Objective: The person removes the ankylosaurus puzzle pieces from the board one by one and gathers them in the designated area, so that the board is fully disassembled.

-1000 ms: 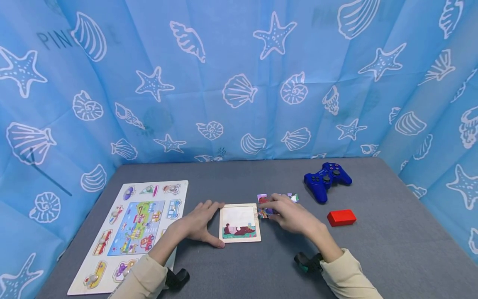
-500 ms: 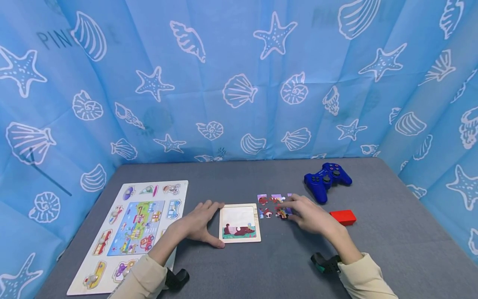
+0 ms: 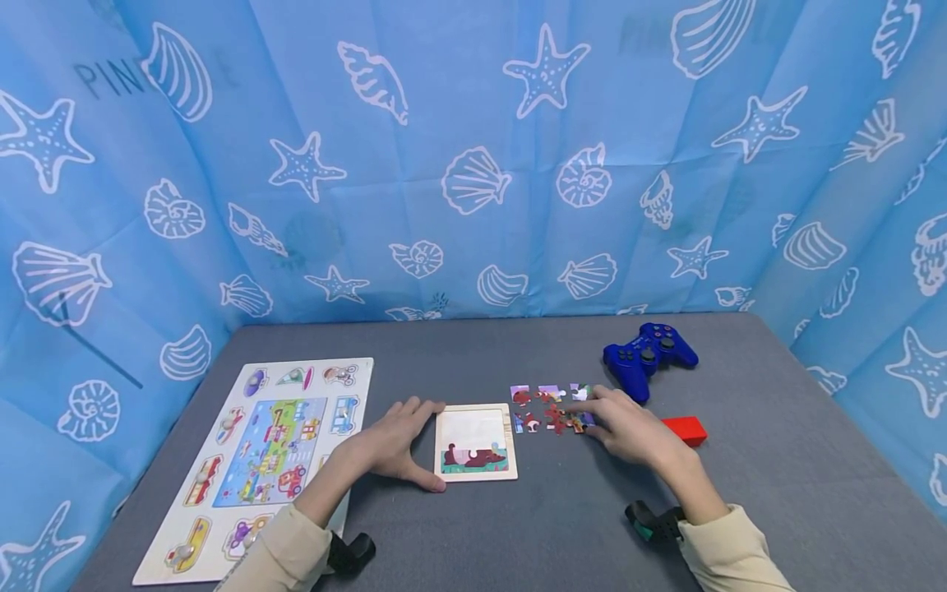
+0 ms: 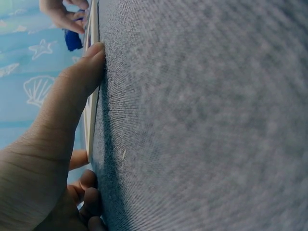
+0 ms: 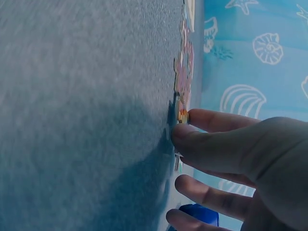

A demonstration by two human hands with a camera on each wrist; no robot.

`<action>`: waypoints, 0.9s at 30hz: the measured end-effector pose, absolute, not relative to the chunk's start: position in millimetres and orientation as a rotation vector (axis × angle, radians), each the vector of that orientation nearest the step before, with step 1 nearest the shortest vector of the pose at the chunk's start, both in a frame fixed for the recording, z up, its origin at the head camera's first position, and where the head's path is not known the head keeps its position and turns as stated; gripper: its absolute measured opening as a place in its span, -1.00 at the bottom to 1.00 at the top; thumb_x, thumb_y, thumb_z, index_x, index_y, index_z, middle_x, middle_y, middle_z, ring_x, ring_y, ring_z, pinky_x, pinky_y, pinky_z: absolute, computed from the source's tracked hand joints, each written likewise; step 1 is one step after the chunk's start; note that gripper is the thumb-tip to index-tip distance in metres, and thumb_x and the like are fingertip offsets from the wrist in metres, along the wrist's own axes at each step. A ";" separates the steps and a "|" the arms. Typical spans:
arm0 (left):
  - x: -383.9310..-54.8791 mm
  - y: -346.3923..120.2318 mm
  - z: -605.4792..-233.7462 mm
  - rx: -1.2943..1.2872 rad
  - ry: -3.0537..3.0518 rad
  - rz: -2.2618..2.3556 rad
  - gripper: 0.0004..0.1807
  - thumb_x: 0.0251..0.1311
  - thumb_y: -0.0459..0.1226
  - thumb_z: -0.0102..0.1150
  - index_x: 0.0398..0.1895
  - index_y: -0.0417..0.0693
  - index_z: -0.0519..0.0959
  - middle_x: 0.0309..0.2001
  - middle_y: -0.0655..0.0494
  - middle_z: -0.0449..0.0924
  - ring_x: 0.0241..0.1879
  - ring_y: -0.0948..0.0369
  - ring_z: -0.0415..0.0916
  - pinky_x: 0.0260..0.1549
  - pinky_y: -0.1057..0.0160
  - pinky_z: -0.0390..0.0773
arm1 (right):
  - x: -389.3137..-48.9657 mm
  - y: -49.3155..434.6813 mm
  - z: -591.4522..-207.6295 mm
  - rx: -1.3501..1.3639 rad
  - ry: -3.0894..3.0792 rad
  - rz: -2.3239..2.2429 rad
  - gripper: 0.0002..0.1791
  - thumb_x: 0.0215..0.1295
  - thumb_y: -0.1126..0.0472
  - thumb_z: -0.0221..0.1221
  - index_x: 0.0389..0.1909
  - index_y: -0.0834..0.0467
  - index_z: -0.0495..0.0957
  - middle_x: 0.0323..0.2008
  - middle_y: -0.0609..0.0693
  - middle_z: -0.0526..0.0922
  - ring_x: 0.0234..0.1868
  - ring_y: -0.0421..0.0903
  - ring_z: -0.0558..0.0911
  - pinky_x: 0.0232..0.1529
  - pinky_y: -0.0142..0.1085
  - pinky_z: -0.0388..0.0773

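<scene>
My left hand holds a small square wooden puzzle tray at its left side, thumb at the near corner and index finger at the far one. Brown, pink and green pieces line the tray's lower part; its upper part shows bare pale wood. To the right of the tray lie several loose jigsaw pieces in two rows. My right hand is at the right end of the near row. In the right wrist view, its thumb and index finger pinch a puzzle piece with yellow-orange print, partly hidden by the thumb.
A large white peg puzzle board lies at the left, partly under the left forearm. A blue game controller and a red block lie to the right, the block partly behind the right hand. A blue shell-print curtain closes off the back.
My right hand has moved right along the loose pieces, uncovering those nearer the tray and overlapping the red block. My left hand and the tray have stayed in place.
</scene>
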State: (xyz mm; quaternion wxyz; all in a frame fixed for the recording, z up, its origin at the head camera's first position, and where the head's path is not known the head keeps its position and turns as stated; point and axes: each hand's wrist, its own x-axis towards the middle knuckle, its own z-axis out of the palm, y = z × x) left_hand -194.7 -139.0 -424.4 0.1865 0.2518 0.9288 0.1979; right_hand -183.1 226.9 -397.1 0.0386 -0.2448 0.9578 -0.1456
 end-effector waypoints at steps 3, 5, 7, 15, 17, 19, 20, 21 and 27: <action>-194.7 -138.8 -424.1 0.706 2.616 0.555 0.24 -0.16 0.27 0.57 0.57 0.02 0.17 0.29 -0.08 0.36 0.18 0.01 0.33 0.20 -0.13 0.44 | -182.5 230.5 -396.8 -0.701 2.938 -0.440 -0.62 0.26 0.37 0.33 0.11 0.10 0.71 -0.28 -0.05 0.52 -0.30 -0.14 0.35 -0.25 -0.26 0.30; -194.9 -138.8 -424.1 0.706 2.615 0.556 0.24 -0.16 0.27 0.57 0.57 0.02 0.17 0.29 -0.08 0.36 0.19 0.01 0.33 0.20 -0.13 0.44 | -182.3 232.3 -396.8 -0.674 2.937 -0.441 -0.61 0.26 0.37 0.33 0.12 0.11 0.70 -0.21 -0.01 0.57 -0.24 -0.10 0.42 -0.19 -0.17 0.41; -194.9 -138.9 -424.3 0.705 2.614 0.558 0.24 -0.16 0.27 0.57 0.57 0.02 0.17 0.29 -0.08 0.36 0.19 0.01 0.32 0.20 -0.13 0.44 | -182.6 233.5 -397.2 -0.647 2.932 -0.446 -0.59 0.25 0.36 0.35 0.14 0.13 0.69 -0.14 0.04 0.61 -0.17 -0.04 0.50 -0.11 -0.05 0.51; -195.3 -138.7 -424.3 0.712 2.614 0.556 0.25 -0.15 0.28 0.56 0.57 0.00 0.17 0.29 -0.08 0.35 0.18 0.01 0.32 0.20 -0.12 0.44 | -184.6 236.2 -399.6 -0.623 2.914 -0.472 -0.57 0.25 0.35 0.36 0.16 0.17 0.67 -0.07 0.11 0.63 -0.12 -0.02 0.56 -0.06 0.03 0.58; -195.4 -138.6 -424.1 0.713 2.615 0.555 0.25 -0.16 0.28 0.56 0.57 0.00 0.17 0.28 -0.08 0.36 0.17 0.02 0.32 0.20 -0.12 0.44 | -185.1 236.2 -400.0 -0.632 2.918 -0.471 -0.59 0.26 0.35 0.34 0.14 0.17 0.68 -0.10 0.08 0.63 -0.16 -0.06 0.53 -0.11 -0.03 0.56; -195.5 -138.5 -423.9 0.715 2.617 0.555 0.25 -0.16 0.28 0.56 0.56 -0.01 0.17 0.27 -0.07 0.36 0.16 0.03 0.32 0.19 -0.11 0.44 | -185.6 235.9 -400.2 -0.636 2.923 -0.466 -0.61 0.27 0.35 0.33 0.13 0.16 0.69 -0.13 0.06 0.62 -0.20 -0.09 0.50 -0.16 -0.10 0.51; -195.5 -138.5 -423.9 0.718 2.617 0.555 0.25 -0.16 0.28 0.56 0.56 -0.01 0.18 0.27 -0.07 0.37 0.15 0.03 0.32 0.18 -0.11 0.44 | -185.9 235.8 -400.2 -0.635 2.925 -0.461 -0.62 0.28 0.35 0.33 0.13 0.16 0.69 -0.14 0.04 0.62 -0.22 -0.10 0.48 -0.17 -0.13 0.49; -195.5 -138.5 -424.0 0.721 2.617 0.557 0.24 -0.16 0.27 0.56 0.56 -0.01 0.18 0.26 -0.07 0.37 0.14 0.03 0.32 0.18 -0.10 0.44 | -186.2 235.6 -400.3 -0.636 2.924 -0.460 -0.62 0.28 0.35 0.33 0.13 0.15 0.70 -0.16 0.03 0.61 -0.24 -0.11 0.46 -0.19 -0.16 0.45; -195.5 -139.0 -425.8 0.733 2.621 0.566 0.24 -0.16 0.27 0.57 0.56 -0.02 0.19 0.25 -0.07 0.37 0.13 0.04 0.32 0.18 -0.11 0.44 | -187.0 234.9 -402.4 -0.636 2.925 -0.460 -0.63 0.29 0.35 0.32 0.12 0.13 0.70 -0.18 0.02 0.60 -0.25 -0.12 0.45 -0.22 -0.20 0.42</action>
